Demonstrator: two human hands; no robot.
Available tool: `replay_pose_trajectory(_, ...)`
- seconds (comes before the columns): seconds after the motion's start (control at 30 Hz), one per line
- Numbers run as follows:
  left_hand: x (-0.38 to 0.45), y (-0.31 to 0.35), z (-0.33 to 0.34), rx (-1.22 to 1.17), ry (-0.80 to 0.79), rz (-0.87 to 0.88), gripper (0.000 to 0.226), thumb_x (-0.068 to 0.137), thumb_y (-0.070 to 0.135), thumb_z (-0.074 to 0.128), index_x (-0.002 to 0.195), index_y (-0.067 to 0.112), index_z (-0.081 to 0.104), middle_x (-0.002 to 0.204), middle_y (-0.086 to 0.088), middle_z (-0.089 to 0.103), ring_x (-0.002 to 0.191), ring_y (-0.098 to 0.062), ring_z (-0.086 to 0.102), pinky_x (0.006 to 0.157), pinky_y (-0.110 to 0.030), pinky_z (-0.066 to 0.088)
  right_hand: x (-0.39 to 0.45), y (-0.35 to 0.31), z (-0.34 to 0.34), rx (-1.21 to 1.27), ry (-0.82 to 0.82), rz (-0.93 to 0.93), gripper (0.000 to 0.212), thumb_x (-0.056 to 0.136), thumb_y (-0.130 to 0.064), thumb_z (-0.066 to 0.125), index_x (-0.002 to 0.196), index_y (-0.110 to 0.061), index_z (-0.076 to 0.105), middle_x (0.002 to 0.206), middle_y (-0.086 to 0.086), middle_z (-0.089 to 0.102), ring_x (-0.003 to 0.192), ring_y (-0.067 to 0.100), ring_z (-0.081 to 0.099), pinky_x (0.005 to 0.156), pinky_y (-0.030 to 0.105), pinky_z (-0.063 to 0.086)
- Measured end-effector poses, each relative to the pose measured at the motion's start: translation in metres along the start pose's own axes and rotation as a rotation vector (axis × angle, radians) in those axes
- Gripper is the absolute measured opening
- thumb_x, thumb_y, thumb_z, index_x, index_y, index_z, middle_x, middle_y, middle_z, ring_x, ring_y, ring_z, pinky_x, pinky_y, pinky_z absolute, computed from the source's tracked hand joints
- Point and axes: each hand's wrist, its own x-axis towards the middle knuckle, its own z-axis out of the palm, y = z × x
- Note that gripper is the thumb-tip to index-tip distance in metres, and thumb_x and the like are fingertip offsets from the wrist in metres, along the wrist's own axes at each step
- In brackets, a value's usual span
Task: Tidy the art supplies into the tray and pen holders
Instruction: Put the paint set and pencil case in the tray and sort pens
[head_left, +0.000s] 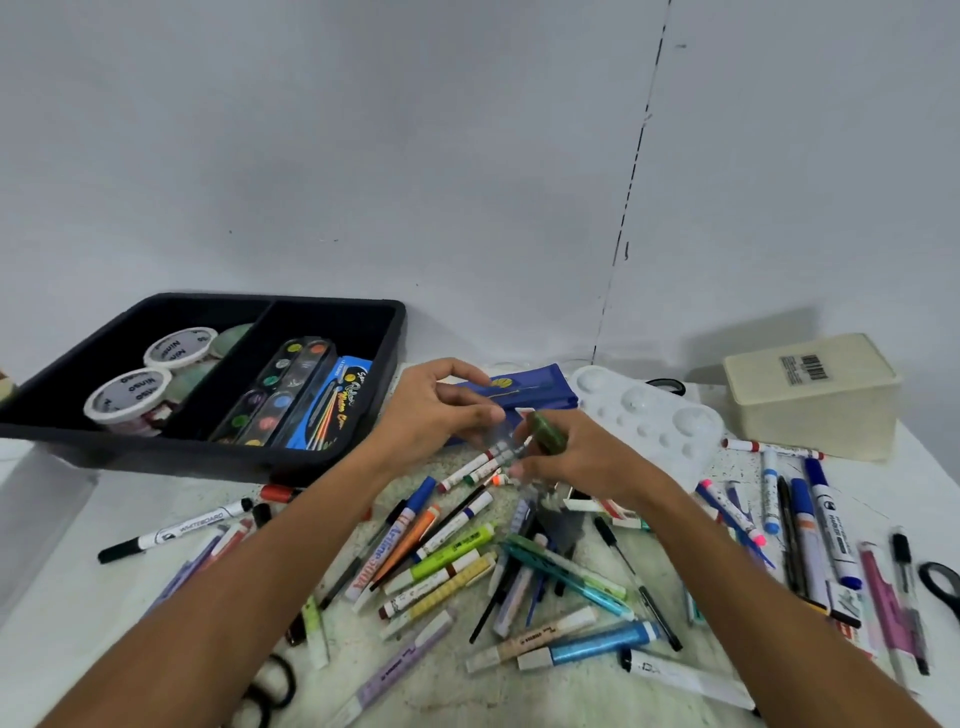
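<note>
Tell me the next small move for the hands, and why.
Probably carry the green item over to the black tray. The right hand pinches it, the left hand holds a clear piece against it, and the tray sits just left with room by the paint set.

Both hands (436, 410) (576, 457) pinching markers (488, 462), tray (358, 441) left

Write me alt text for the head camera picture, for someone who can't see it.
A person's left hand and right hand meet over a table, gripping a small green object and some markers above a scattered pile of pens and markers. A black divided tray at left holds paint tubs and watercolour sets; a white palette and cream box sit at right.
</note>
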Motion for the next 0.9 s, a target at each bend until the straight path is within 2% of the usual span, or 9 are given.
replay_pose_trajectory(0.07,-0.003,0.001,-0.002,-0.009,0.054,0.001,0.028,0.07,-0.002,0.08,0.093,0.005,0.064,0.072,-0.015,0.072,0.062,-0.022,0.069,0.052,-0.027,0.056,0.002,-0.001,0.003,0.09,-0.055,-0.016,0.02,0.08,-0.011,0.076,0.091,-0.007,0.061,0.066,0.005,0.057,0.057,0.013,0.055,0.056,0.024,0.048)
replay_pose_trajectory(0.2,-0.007,-0.001,-0.005,-0.084,0.114,-0.008,0.021,0.073,-0.005,0.076,0.088,0.001,0.063,0.066,-0.012,0.071,0.059,-0.02,0.068,0.051,-0.025,0.055,0.004,0.0,0.008,0.296,-0.16,0.006,0.015,0.084,-0.002,0.069,0.092,-0.007,0.058,0.067,0.007,0.067,0.064,0.022,0.066,0.057,0.03,0.054)
replay_pose_trajectory(0.37,-0.008,-0.008,-0.003,-0.152,0.183,-0.035,0.017,0.073,-0.006,0.076,0.083,0.0,0.064,0.066,-0.011,0.071,0.056,-0.017,0.067,0.051,-0.024,0.055,0.007,0.002,0.018,0.562,-0.25,0.108,0.019,0.081,-0.003,0.066,0.098,-0.003,0.057,0.071,0.015,0.062,0.061,0.026,0.062,0.055,0.035,0.055)
replay_pose_trajectory(0.47,-0.008,-0.013,0.001,-0.163,0.214,-0.063,0.017,0.075,-0.005,0.075,0.088,-0.003,0.064,0.069,-0.012,0.07,0.06,-0.016,0.068,0.055,-0.024,0.056,0.008,0.001,0.025,0.702,-0.295,0.159,0.016,0.08,-0.002,0.062,0.095,0.0,0.057,0.072,0.018,0.06,0.06,0.027,0.061,0.051,0.035,0.054)
replay_pose_trajectory(0.57,-0.008,-0.018,0.005,-0.153,0.219,-0.069,0.023,0.081,0.001,0.072,0.1,-0.007,0.063,0.084,-0.018,0.069,0.072,-0.02,0.068,0.064,-0.03,0.06,0.012,0.004,0.029,0.729,-0.196,0.176,0.011,0.087,0.004,0.056,0.097,0.001,0.056,0.073,0.017,0.063,0.057,0.025,0.061,0.047,0.032,0.052)
replay_pose_trajectory(0.67,-0.009,-0.026,0.009,-0.106,0.238,-0.083,0.016,0.088,0.01,0.068,0.102,0.003,0.065,0.093,-0.013,0.069,0.082,-0.02,0.067,0.068,-0.03,0.059,0.014,0.009,0.026,0.815,-0.06,0.19,0.017,0.092,0.008,0.048,0.103,0.002,0.059,0.073,0.016,0.063,0.053,0.021,0.057,0.044,0.028,0.048)
replay_pose_trajectory(0.8,-0.015,-0.038,0.022,-0.209,0.247,-0.184,0.014,0.094,0.019,0.061,0.102,0.008,0.062,0.1,-0.015,0.066,0.08,-0.02,0.066,0.067,-0.033,0.058,0.019,0.006,0.015,1.056,0.175,0.139,0.02,0.094,0.003,0.042,0.105,-0.004,0.058,0.072,0.009,0.054,0.049,0.014,0.046,0.042,0.024,0.041)
replay_pose_trajectory(0.9,-0.021,-0.044,0.037,-0.378,0.179,-0.333,0.026,0.097,0.03,0.054,0.103,0.007,0.062,0.097,-0.015,0.068,0.076,-0.021,0.067,0.065,-0.036,0.057,0.024,-0.006,0.004,1.215,0.314,0.035,0.022,0.095,-0.001,0.039,0.1,-0.009,0.058,0.068,0.004,0.05,0.049,0.012,0.039,0.043,0.022,0.034)
